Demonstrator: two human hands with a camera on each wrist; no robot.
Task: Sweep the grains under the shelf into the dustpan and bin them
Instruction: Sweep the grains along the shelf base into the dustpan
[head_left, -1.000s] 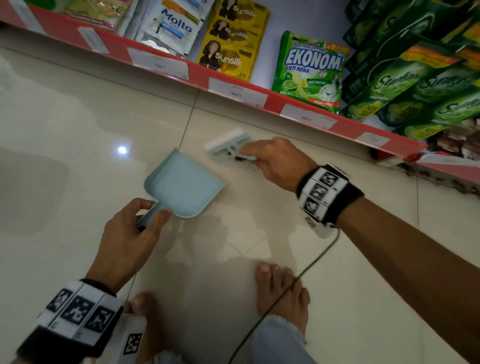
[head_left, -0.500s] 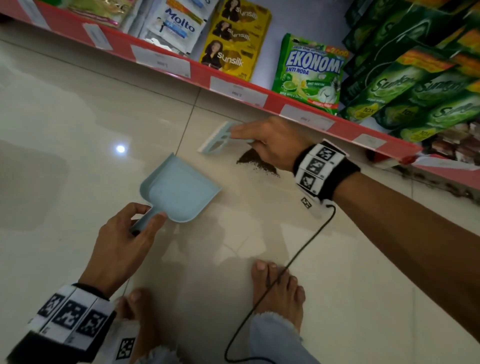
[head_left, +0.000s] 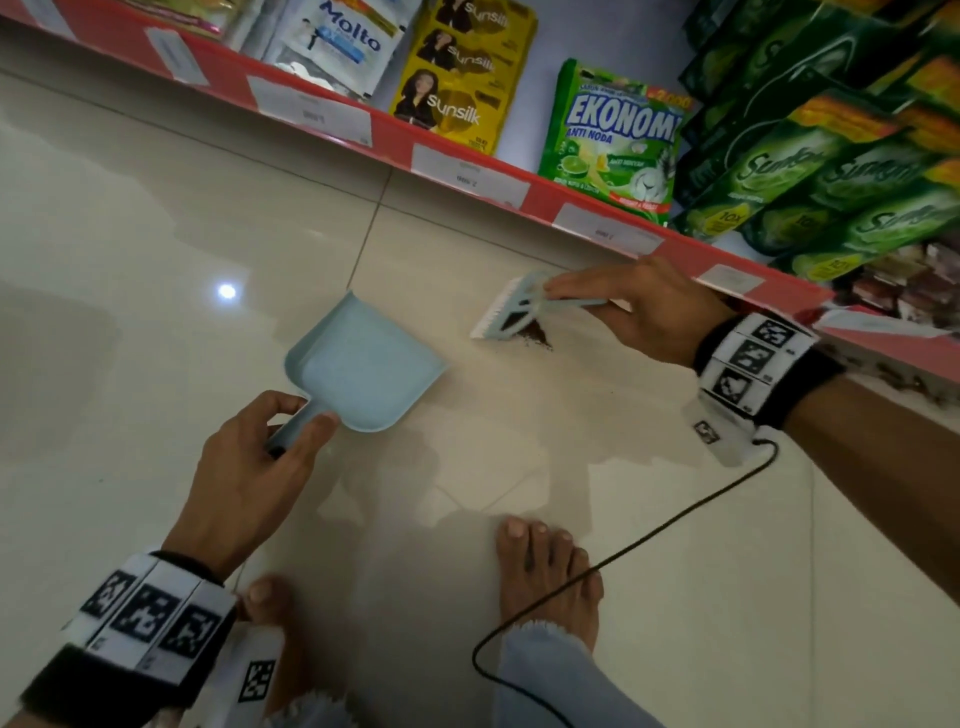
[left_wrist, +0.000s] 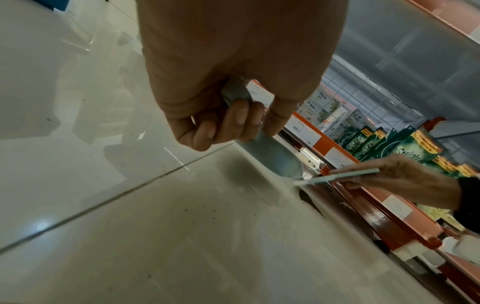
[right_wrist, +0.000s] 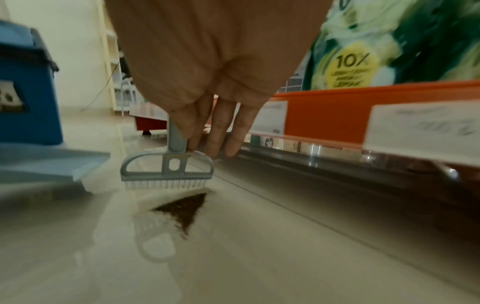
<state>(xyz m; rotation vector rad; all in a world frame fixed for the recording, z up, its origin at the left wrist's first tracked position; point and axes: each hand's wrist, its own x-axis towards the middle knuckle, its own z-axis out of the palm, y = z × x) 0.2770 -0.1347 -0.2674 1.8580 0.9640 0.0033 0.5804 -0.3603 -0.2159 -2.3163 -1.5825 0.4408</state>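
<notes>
A small dark pile of grains (head_left: 535, 336) (right_wrist: 184, 207) lies on the pale floor tile just in front of the red shelf (head_left: 467, 176). My right hand (head_left: 644, 312) grips the handle of a pale blue hand brush (head_left: 511, 312) (right_wrist: 166, 170); its white bristles hover just left of the pile. My left hand (head_left: 260, 467) (left_wrist: 228, 115) holds the handle of a light blue dustpan (head_left: 363, 369), which rests on the floor left of the brush with its mouth toward the grains. The pan looks empty.
The red shelf edge carries price labels and packets of detergent and shampoo above it. A blue bin (right_wrist: 26, 88) stands beyond the dustpan in the right wrist view. My bare feet (head_left: 545, 577) and a black cable (head_left: 623, 551) lie behind my hands.
The brush swung away from the dustpan toward the shelf, uncovering the grain pile, then came down beside the pile. The dustpan and left hand stayed nearly still.
</notes>
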